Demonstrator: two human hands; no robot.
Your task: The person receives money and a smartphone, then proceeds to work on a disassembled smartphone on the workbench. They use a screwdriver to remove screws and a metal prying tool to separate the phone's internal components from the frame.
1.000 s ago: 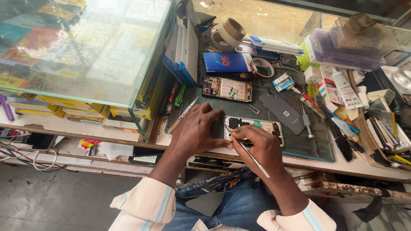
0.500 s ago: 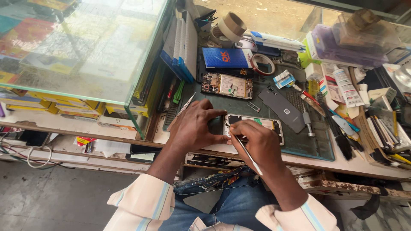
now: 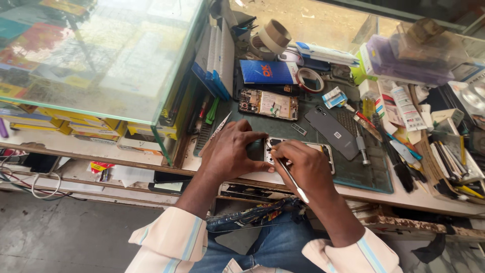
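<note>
Metal tweezers [image 3: 290,177] pinched in the right hand's [image 3: 303,169] grip touch the opened phone [image 3: 323,151], left hand [image 3: 232,151] bracing it

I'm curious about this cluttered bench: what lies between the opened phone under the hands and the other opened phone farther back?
In the head view, only bare green mat lies between the near phone and far phone.

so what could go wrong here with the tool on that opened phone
The right hand holds thin metal tweezers with the tip down on the opened phone; a slip might scratch the parts inside. The left hand steadies only the phone's left end, so it could pivot on the green mat. The phone also lies near the bench's front edge, so small loosened parts could drop off.
</note>
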